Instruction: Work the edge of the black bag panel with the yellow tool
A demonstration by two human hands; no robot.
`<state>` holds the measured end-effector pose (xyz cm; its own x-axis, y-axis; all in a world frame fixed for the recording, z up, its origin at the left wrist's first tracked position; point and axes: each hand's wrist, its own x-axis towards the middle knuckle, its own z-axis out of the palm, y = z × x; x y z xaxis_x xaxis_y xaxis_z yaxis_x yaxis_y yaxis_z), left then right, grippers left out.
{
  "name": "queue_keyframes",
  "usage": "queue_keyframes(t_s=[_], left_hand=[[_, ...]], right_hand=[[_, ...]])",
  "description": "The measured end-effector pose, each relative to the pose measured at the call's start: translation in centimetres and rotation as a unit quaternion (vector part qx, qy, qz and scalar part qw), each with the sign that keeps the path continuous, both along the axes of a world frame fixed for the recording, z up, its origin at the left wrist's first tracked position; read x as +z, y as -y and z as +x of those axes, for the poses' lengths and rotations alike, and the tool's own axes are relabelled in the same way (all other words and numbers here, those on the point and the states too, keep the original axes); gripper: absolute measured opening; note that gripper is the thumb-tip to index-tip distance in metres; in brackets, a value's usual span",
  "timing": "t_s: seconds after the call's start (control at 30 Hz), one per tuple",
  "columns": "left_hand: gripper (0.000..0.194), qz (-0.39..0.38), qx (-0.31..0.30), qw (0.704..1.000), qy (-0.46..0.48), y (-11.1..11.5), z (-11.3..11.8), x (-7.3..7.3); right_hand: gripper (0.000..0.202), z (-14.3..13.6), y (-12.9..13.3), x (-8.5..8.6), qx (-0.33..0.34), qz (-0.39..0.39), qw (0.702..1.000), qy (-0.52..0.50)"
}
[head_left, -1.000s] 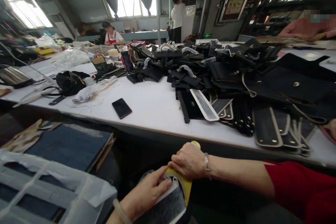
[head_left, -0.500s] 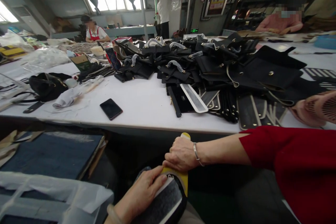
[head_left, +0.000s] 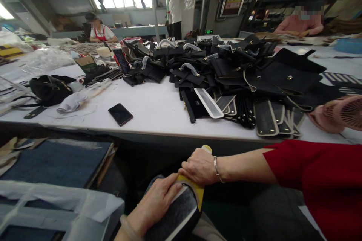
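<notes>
At the bottom centre lies a black piece with white edging [head_left: 181, 212], tilted below the table edge. My left hand [head_left: 158, 197] presses on its left side, fingers closed on its edge. A yellow tool [head_left: 199, 195] sits against the top end of this piece. My right hand [head_left: 197, 166], with a bangle at the wrist, is wrapped round the tool's handle; a yellow and white end sticks out above the fist. The fingertips of both hands nearly meet. The underside of the black piece is hidden.
On the white table [head_left: 152, 109] are a phone [head_left: 120, 114], a heap of black bags [head_left: 220, 64], white-edged strips [head_left: 266, 118] and a pink fan [head_left: 336, 115]. Dark blue sheets [head_left: 56, 162] are stacked at the left. Three people are in the background.
The right hand and yellow tool have shifted slightly right. The left hand has moved a little up and right along the black piece. The view has shifted slightly.
</notes>
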<state>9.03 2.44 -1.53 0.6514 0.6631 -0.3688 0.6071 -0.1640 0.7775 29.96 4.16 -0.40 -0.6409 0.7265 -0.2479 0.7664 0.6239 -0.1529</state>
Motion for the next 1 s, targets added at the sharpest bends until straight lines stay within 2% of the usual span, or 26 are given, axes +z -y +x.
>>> queue_keyframes(t_s=[0.27, 0.43, 0.5, 0.6, 0.67, 0.8, 0.87, 0.9, 1.0], left_hand=[[0.031, 0.023, -0.004, 1.0, 0.017, 0.6, 0.1, 0.1], [0.044, -0.074, 0.002, 0.993, 0.092, 0.3, -0.1, 0.4], [0.049, -0.098, 0.016, 0.99, 0.095, -0.2, -0.2, 0.3], [0.042, -0.123, 0.04, 0.988, 0.087, -0.9, -0.1, 0.0], [0.037, -0.144, 0.051, 0.985, 0.084, -1.1, 0.2, -0.2], [0.033, -0.177, 0.064, 0.979, 0.077, -1.4, 0.7, -0.4], [0.032, -0.182, 0.07, 0.978, 0.072, -1.4, 0.8, -0.4], [0.032, -0.183, 0.07, 0.978, 0.07, -1.4, 0.8, -0.3], [0.033, -0.189, 0.063, 0.977, 0.07, -1.4, 0.8, -0.2]], right_hand=[[0.048, -0.5, 2.5, -0.2, -0.067, -0.011, 0.998, -0.006], [0.049, -1.2, 4.6, -0.3, -0.115, -0.015, 0.993, -0.029], [0.05, -1.1, 5.3, -0.5, -0.133, -0.03, 0.989, -0.049], [0.05, 0.0, 6.0, -0.9, -0.171, -0.076, 0.977, -0.101], [0.054, 1.3, 6.1, -1.3, -0.216, -0.125, 0.956, -0.154], [0.066, 3.2, 5.9, -2.1, -0.322, -0.245, 0.877, -0.259], [0.073, 3.3, 5.8, -2.2, -0.356, -0.324, 0.816, -0.319], [0.075, 3.1, 5.7, -2.2, -0.364, -0.379, 0.767, -0.367], [0.077, 2.0, 5.6, -2.3, -0.366, -0.52, 0.582, -0.507]])
